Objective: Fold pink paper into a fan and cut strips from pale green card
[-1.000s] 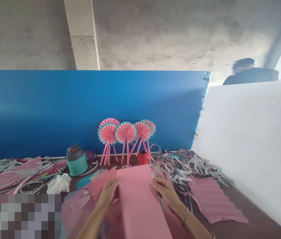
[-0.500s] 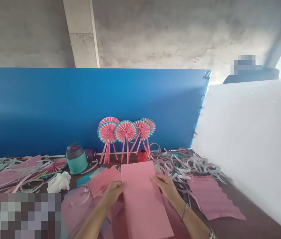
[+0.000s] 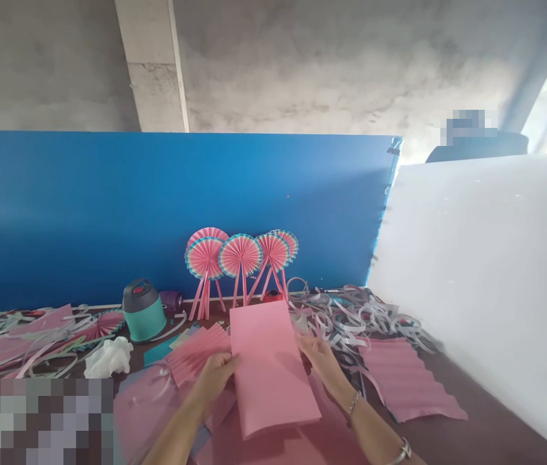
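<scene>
A folded sheet of pink paper (image 3: pixel 270 371) is held up over the table in front of me. My left hand (image 3: pixel 219 373) pinches its left edge, thumb on the front face. At the right edge, my right hand (image 3: pixel 320 357) is closed on the paper, its fingertips partly hidden. The sheet's lower end curves slightly and hangs above more pink paper (image 3: pixel 283 452). Beside my left hand lies a pleated pink sheet (image 3: pixel 198 352). To the right of my right hand rests a wavy pink sheet (image 3: pixel 409 381).
Several round paper fans (image 3: pixel 240 255) lean against the blue partition (image 3: pixel 108 206). A teal and grey container (image 3: pixel 144 313), crumpled white tissue (image 3: pixel 108 357) and a purple roll (image 3: pixel 171 300) stand left. Curled paper strips (image 3: pixel 350 316) are heaped right, near a white panel (image 3: pixel 496 271). Behind it a person (image 3: pixel 481 145) is partly visible.
The pink sheet's lower end has lifted and its outline looks shorter, with a shadow under it. My right hand has shifted slightly at its edge. The view has turned a little right.
</scene>
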`<state>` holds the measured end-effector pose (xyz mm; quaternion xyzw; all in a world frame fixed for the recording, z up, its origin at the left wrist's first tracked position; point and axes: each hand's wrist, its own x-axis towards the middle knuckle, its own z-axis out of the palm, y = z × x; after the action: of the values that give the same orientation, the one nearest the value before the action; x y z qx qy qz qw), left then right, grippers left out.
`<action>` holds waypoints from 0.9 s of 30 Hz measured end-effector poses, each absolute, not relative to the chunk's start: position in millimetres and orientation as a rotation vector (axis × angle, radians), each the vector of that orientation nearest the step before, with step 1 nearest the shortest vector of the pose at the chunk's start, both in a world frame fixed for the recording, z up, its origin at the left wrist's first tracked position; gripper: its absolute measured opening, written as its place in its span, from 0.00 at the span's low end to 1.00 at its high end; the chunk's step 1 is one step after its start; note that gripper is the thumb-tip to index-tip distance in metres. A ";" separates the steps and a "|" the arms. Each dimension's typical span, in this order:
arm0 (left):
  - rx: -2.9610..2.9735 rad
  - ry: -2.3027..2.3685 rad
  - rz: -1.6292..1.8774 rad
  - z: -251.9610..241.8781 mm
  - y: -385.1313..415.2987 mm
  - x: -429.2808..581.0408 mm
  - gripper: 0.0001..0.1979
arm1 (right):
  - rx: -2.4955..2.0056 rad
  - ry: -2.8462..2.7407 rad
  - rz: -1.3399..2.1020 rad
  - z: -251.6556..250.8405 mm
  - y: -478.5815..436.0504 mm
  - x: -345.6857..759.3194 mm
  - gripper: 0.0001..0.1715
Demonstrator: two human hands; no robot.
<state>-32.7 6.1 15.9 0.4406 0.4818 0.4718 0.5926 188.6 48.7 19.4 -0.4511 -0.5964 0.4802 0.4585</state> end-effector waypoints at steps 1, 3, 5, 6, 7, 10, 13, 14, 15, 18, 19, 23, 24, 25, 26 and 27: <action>1.014 1.121 1.110 15.7 7.0 -33.4 0.21 | -1.121 -1.493 1.202 19.2 48.5 188.3 0.32; 1.006 1.119 1.137 17.7 7.0 -34.4 0.20 | -1.136 -1.518 1.220 17.8 48.9 187.5 0.30; 1.016 1.109 1.149 21.4 5.1 -34.8 0.19 | -1.144 -1.508 1.191 15.8 49.8 186.6 0.29; 1.025 1.099 1.143 23.2 3.8 -34.8 0.19 | -1.146 -1.495 1.166 15.0 50.3 186.3 0.28; 1.032 1.091 1.123 24.6 2.6 -34.8 0.19 | -1.148 -1.481 1.149 14.4 50.8 186.2 0.28; 1.044 1.039 1.015 24.4 1.1 -35.2 0.20 | -1.151 -1.446 1.152 14.3 51.9 186.7 0.26; 1.050 1.021 0.980 17.3 4.5 -36.0 0.20 | -1.153 -1.431 1.173 15.3 52.1 187.2 0.25; 1.050 1.038 0.999 14.5 6.2 -36.1 0.20 | -1.151 -1.428 1.174 15.5 52.0 187.1 0.25; 1.046 1.063 1.022 12.1 7.9 -36.2 0.20 | -1.148 -1.426 1.179 15.5 51.9 186.9 0.25; 1.041 1.100 1.073 10.0 9.9 -36.1 0.21 | -1.126 -1.418 1.201 14.1 52.3 186.8 0.26; 1.042 1.102 1.077 11.1 9.4 -36.0 0.21 | -1.117 -1.417 1.207 13.1 52.8 187.1 0.26; 1.076 1.031 1.009 18.0 4.4 -35.9 0.20 | -1.080 -1.405 1.223 8.8 56.1 189.6 0.26; 1.088 1.000 0.977 18.9 3.5 -35.9 0.19 | -1.080 -1.399 1.224 8.2 56.7 190.1 0.26; 1.101 0.971 0.952 19.0 2.9 -35.8 0.19 | -1.082 -1.391 1.226 7.9 56.9 190.3 0.26; 1.110 0.952 0.936 18.6 2.8 -35.7 0.18 | -1.085 -1.383 1.227 7.9 56.9 190.4 0.26; 1.117 0.951 0.936 17.8 3.0 -35.5 0.18 | -1.087 -1.374 1.229 8.2 56.6 190.2 0.26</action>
<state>-35.5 3.0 17.8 0.4905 0.4180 0.4110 0.6448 190.2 56.6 8.2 -0.4457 -0.5632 0.5037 0.4801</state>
